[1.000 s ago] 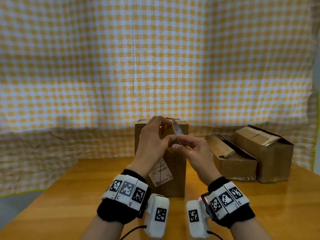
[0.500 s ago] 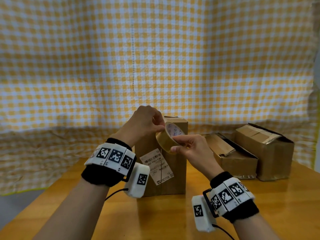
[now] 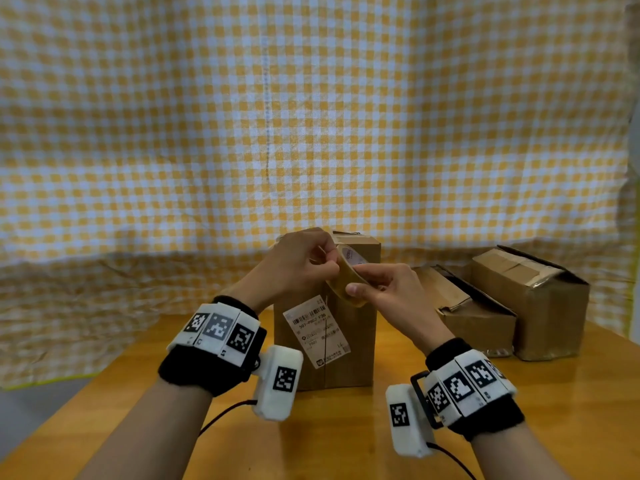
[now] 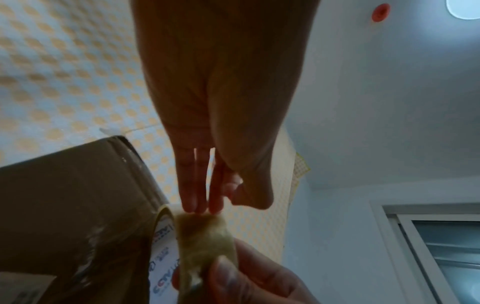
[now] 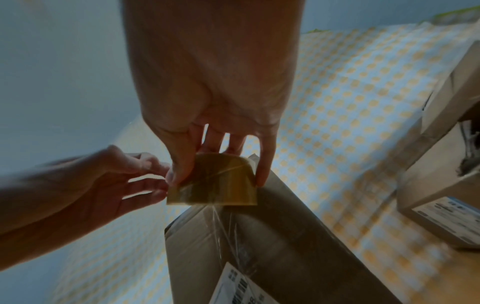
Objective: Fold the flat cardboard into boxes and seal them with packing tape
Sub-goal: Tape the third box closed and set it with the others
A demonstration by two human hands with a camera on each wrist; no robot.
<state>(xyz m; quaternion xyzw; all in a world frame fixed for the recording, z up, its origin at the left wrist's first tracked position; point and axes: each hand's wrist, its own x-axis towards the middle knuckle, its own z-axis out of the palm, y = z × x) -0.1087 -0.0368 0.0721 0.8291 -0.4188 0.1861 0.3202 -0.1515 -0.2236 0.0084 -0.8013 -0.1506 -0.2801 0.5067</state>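
Note:
A tall brown cardboard box [image 3: 349, 344] with a white shipping label [image 3: 317, 329] stands upright in the middle of the table; clear tape runs down its front seam [image 5: 221, 230]. In front of its upper part my right hand [image 3: 360, 282] grips a roll of brownish packing tape [image 3: 346, 275], thumb on one side and fingers on the other [image 5: 218, 156]. My left hand [image 3: 327, 268] meets the roll from the left. Its straight fingertips [image 4: 200, 207] touch the roll's outer edge [image 4: 205, 242], the thumb held a little apart. A loose tape end cannot be made out.
Two more cardboard boxes stand at the back right: a low one with raised flaps [image 3: 474, 313] and a larger taped one [image 3: 533, 299]. The wooden table [image 3: 571, 410] ends near me and at the left. A yellow checked cloth [image 3: 311, 133] hangs behind.
My left arm swung up and out to the left, then came back down with its fingertips on the roll's edge. The right hand kept hold of the roll, shifting only slightly.

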